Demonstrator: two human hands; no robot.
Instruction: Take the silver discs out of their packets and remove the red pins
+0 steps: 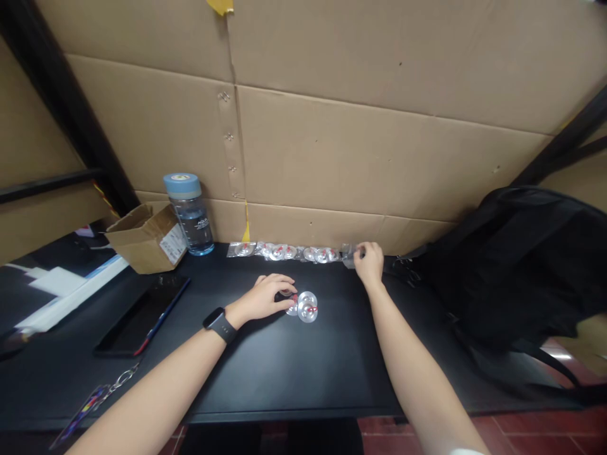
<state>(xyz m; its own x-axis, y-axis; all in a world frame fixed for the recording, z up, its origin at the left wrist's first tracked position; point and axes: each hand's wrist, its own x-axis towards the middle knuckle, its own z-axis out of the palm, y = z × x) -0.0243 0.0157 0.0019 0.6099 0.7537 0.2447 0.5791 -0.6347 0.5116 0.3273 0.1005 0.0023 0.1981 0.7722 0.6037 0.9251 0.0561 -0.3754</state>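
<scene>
On the black table [294,366] my left hand [265,297], with a dark watch on its wrist, rests fingers-down on a small round clear part with red inside [307,306] at the table's middle. My right hand [368,262] reaches to the back edge and pinches a small clear packet [349,254] at the right end of a row of clear packets holding round silver parts [284,251]. The row lies along the foot of the cardboard wall.
A clear water bottle with a blue lid [190,215] and a small open cardboard box [147,239] stand at the back left. A dark phone [142,315] and a keyring [102,395] lie at the left. A black bag [516,265] fills the right side.
</scene>
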